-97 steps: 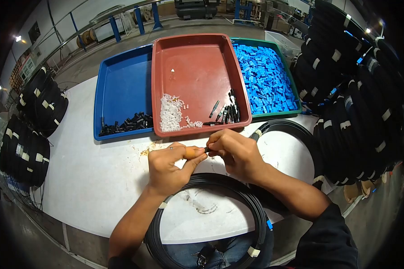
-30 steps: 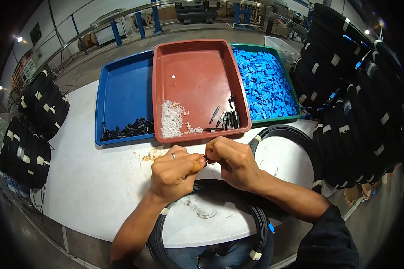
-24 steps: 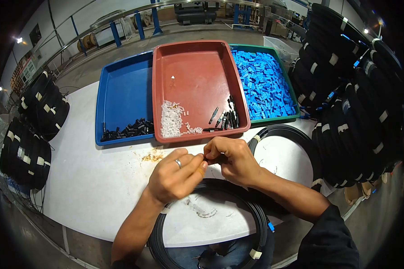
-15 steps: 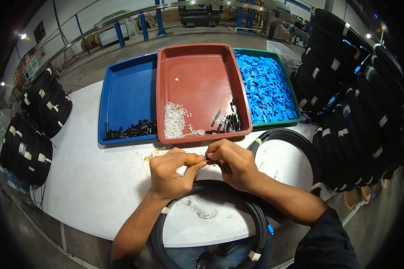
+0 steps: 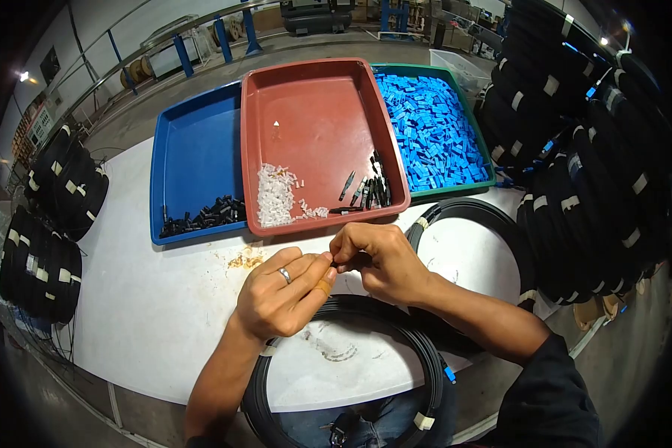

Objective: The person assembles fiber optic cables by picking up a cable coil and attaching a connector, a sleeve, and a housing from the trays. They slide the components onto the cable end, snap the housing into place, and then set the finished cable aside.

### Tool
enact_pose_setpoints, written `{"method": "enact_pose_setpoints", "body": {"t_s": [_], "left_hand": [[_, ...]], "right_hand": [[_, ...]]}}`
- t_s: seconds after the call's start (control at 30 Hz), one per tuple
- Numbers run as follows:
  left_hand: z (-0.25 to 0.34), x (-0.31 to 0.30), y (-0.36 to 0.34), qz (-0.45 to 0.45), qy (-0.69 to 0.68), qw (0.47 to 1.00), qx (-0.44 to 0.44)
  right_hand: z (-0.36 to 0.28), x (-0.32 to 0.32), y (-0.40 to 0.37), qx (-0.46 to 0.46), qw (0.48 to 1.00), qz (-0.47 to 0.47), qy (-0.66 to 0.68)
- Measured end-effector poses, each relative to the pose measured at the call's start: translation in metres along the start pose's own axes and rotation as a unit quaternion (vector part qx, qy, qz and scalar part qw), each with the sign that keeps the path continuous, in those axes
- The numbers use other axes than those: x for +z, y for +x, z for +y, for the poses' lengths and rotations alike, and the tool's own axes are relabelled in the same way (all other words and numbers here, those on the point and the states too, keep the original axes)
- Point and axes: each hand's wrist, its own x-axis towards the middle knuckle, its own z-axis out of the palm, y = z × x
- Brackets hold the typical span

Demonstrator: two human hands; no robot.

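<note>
Your left hand [image 5: 280, 295] and right hand [image 5: 384, 261] meet at the fingertips, pinching a small dark piece [image 5: 334, 263], mostly hidden, between the red tray [image 5: 328, 221] and the black cable coil [image 5: 428, 358]. A slack pinch could drop it. The coil overhangs the table's [image 5: 149, 313] near edge; there's elbow room leftward.

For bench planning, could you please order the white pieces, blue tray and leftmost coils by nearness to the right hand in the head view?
1. White pieces: in red tray, left.
2. Blue tray: left of red tray.
3. Leftmost coils: beside table, left.
</note>
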Motion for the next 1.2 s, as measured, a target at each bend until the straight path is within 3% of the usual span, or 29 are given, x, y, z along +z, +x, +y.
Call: {"method": "enact_pose_setpoints", "body": {"t_s": [0.23,0.33,0.43,0.67,0.9,1.1,1.2], "left_hand": [[-0.002,-0.002,0.0,-0.003,0.011,1.0,0.013],[-0.004,-0.004,-0.003,0.004,-0.059,0.996,-0.066],[-0.004,0.008,-0.017,0.042,-0.15,0.964,-0.216],[0.0,0.009,-0.019,0.044,-0.173,0.936,-0.302],[-0.004,0.011,-0.021,0.032,-0.151,0.956,-0.248],[-0.008,0.011,-0.019,0.039,-0.133,0.966,-0.22],[-0.005,0.009,-0.022,0.001,-0.114,0.971,-0.211]], "right_hand": [[0.003,-0.001,0.0,0.033,0.999,-0.016,0.015],[-0.006,-0.003,0.003,-0.001,0.999,-0.017,-0.034],[-0.001,-0.003,0.002,-0.001,1.0,0.014,-0.022],[0.002,-0.003,0.0,-0.003,0.997,0.046,-0.056],[0.003,0.0,-0.002,-0.04,0.994,0.055,-0.083],[0.003,0.004,-0.002,-0.016,0.997,0.05,-0.062],[0.008,0.006,-0.005,0.001,0.997,0.041,-0.058]]}}
